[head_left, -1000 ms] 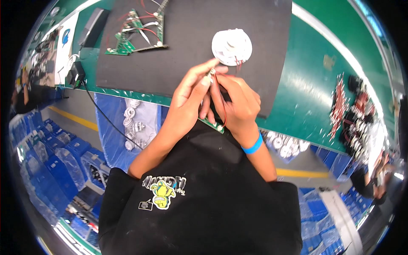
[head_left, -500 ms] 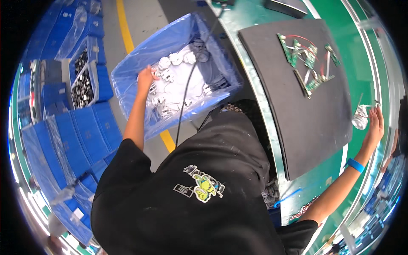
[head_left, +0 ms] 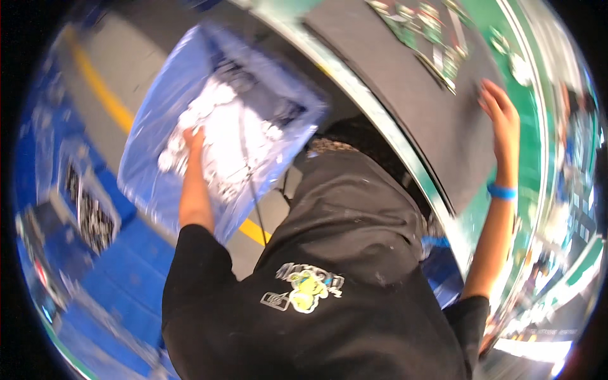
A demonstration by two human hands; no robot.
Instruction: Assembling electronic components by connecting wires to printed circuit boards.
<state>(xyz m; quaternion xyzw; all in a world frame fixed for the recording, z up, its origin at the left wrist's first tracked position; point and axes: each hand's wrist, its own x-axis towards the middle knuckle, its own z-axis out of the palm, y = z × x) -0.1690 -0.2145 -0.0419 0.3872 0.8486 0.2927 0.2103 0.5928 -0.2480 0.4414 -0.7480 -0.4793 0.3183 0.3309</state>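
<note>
My left hand (head_left: 193, 140) reaches down into a bin lined with blue plastic (head_left: 149, 133) and rests among several white round parts (head_left: 221, 126). Blur hides whether its fingers grip one. My right hand (head_left: 500, 111), with a blue wristband, hovers over the right edge of the black mat (head_left: 405, 82), fingers spread and empty. A white round part (head_left: 520, 68) lies just beyond that hand on the green table (head_left: 538, 145). Green circuit boards with wires (head_left: 437, 38) lie at the mat's far end.
A thin black cable (head_left: 250, 183) runs across the bin. Blue crates (head_left: 95, 215), one holding small dark parts, stand on the floor at the left. A yellow line (head_left: 101, 88) marks the grey floor. The picture is motion-blurred.
A second ago both hands held a white round part over the mat. Since then I turned left, my left hand went into the bin, and my right hand set the part down and drew back.
</note>
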